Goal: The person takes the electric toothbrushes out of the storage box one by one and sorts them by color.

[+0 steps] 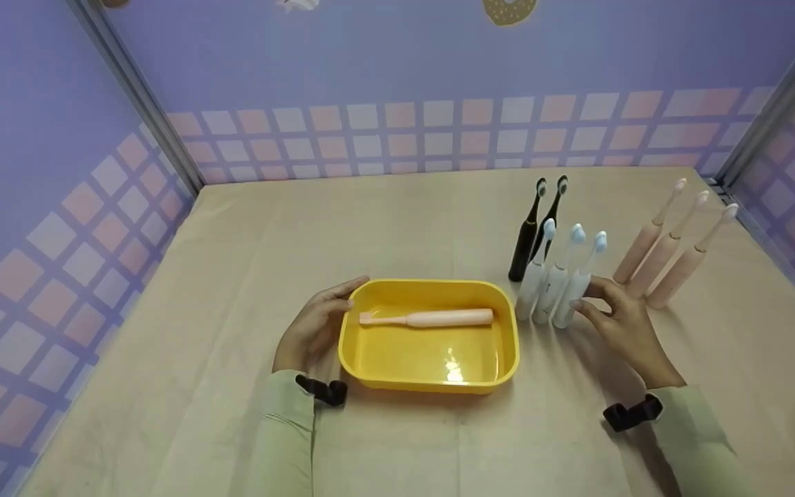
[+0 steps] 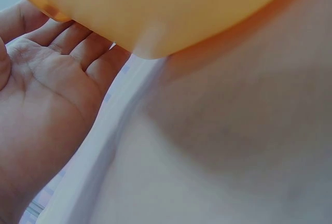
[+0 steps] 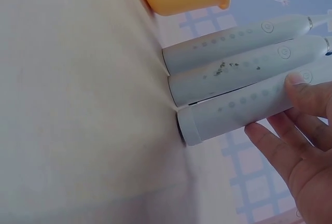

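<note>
My left hand [image 1: 311,324] holds the left end of a yellow plastic tub [image 1: 432,383], thumb at the rim and fingers along the outside. In the left wrist view its palm faces the tub's wall [image 2: 171,16]. A pink electric toothbrush [image 1: 449,317] lies lengthwise inside, its head to the left. With thumb and fingers, my right hand [image 1: 622,328] grips the rightmost of three upright white electric toothbrushes [image 1: 571,297]. In the right wrist view, this toothbrush [image 3: 228,112] stands base-down beside the other two white ones [image 3: 238,71].
Two black electric toothbrushes [image 1: 524,245] stand behind the white ones. Three pink electric toothbrushes [image 1: 656,266] stand in a slanting row to the right, just beyond my right hand. A beige cloth [image 1: 301,235] covers the table, with patterned purple panels [image 1: 370,69] around it.
</note>
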Available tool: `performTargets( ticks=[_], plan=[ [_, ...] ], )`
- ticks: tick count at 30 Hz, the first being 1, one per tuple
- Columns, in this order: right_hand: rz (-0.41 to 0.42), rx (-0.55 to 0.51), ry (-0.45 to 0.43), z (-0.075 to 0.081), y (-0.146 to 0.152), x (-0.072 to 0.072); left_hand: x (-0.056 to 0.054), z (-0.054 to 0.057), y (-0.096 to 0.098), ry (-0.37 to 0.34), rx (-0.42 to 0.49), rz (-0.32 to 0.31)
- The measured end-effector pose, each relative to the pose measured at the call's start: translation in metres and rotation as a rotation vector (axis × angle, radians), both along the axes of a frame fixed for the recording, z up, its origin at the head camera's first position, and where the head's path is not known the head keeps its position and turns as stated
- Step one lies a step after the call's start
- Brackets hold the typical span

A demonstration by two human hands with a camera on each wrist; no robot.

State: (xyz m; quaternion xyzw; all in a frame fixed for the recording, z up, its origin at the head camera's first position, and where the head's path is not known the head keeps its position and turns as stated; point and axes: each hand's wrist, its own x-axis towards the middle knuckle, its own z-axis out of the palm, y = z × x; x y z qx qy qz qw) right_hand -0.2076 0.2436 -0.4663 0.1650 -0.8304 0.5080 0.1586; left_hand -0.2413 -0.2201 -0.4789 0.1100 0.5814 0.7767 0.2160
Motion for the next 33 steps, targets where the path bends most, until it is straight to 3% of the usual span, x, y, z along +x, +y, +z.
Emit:
performTargets(
  ticks=[11, 21, 25, 33],
  plan=[
    [-0.017, 0.032, -0.003, -0.0028, 0.0001, -0.0014, 0.0009, 0.0007, 0.0011, -0.045, 0.030, 0.011],
    [-0.052, 0.090, -0.082, 0.0020, 0.0005, 0.0012, -0.0001, 0.0000, 0.0014, -0.054, 0.039, 0.017],
    [-0.037, 0.082, -0.113, 0.0048, 0.0002, 0.0033, -0.0005, -0.0005, 0.0015, -0.055, 0.042, 0.027],
    [-0.038, 0.016, -0.086, 0.0053, 0.0004, 0.0027, -0.0009, -0.0002, 0.0014, -0.036, 0.027, 0.028]
  ],
)
